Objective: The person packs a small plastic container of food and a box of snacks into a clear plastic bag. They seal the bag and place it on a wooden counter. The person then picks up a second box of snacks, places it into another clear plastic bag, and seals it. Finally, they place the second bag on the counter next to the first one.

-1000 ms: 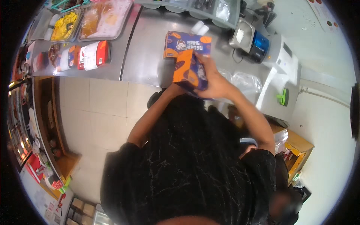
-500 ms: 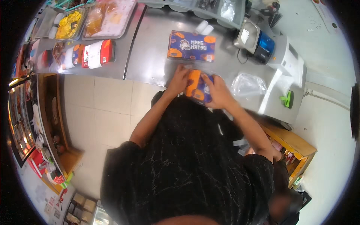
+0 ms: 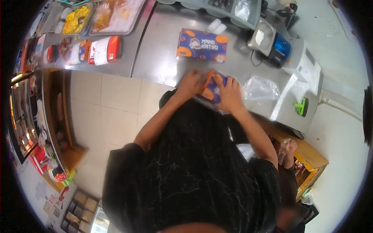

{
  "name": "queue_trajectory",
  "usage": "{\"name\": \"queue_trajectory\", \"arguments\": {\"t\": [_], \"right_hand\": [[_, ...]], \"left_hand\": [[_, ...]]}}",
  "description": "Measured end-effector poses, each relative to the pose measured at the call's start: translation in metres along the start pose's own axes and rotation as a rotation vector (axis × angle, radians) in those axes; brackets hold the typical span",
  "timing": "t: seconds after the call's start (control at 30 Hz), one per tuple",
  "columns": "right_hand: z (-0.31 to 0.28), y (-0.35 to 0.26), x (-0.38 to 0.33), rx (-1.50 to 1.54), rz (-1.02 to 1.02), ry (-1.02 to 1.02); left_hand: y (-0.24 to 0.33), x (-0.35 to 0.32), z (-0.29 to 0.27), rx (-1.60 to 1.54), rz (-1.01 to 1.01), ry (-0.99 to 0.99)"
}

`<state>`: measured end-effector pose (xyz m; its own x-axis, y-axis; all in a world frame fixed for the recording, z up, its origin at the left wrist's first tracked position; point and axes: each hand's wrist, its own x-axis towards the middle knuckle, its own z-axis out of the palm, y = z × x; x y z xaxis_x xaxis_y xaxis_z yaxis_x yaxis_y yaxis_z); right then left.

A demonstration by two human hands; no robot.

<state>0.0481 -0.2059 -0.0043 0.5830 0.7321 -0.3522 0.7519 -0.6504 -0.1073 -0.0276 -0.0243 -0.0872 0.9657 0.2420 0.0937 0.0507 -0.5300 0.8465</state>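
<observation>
A small purple and orange cardboard box (image 3: pixel 211 93) is at the counter's front edge, close to my body. My right hand (image 3: pixel 231 94) grips its right side, thumb and fingers bent over the top. At the box's left side is my left hand (image 3: pixel 190 84). Its fingers are curled and blurred, so whether they pinch the cardboard cannot be made out. Just beyond lies a larger closed box (image 3: pixel 203 45) of the same purple and orange pattern, flat on the steel counter (image 3: pixel 155 58).
Clear plastic bags (image 3: pixel 261 88) lie right of my hands. Behind the larger box are two white rolls (image 3: pixel 217 26). A blue and white machine (image 3: pixel 280 49) and a green-handled scraper (image 3: pixel 301 106) are at right. Red boxes (image 3: pixel 105 49) and food trays (image 3: pixel 77 19) are at left. Another person's hand (image 3: pixel 288 146) is at lower right.
The small box has tilted, with less of its orange panel showing. My left hand has shifted slightly right along it. The other person's hand has come up beside the wooden shelf.
</observation>
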Motion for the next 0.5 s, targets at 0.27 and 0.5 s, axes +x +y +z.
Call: {"name": "queue_trajectory", "arguments": {"t": [0.27,0.5], "right_hand": [[0.003,-0.008,0.011,-0.154,0.106,-0.212],[0.044,-0.004,0.028,-0.027,-0.047,0.108]], "left_hand": [[0.046,0.013,-0.021,0.020,0.048,0.026],[0.015,-0.010,0.021,-0.273,-0.302,0.245]]}}
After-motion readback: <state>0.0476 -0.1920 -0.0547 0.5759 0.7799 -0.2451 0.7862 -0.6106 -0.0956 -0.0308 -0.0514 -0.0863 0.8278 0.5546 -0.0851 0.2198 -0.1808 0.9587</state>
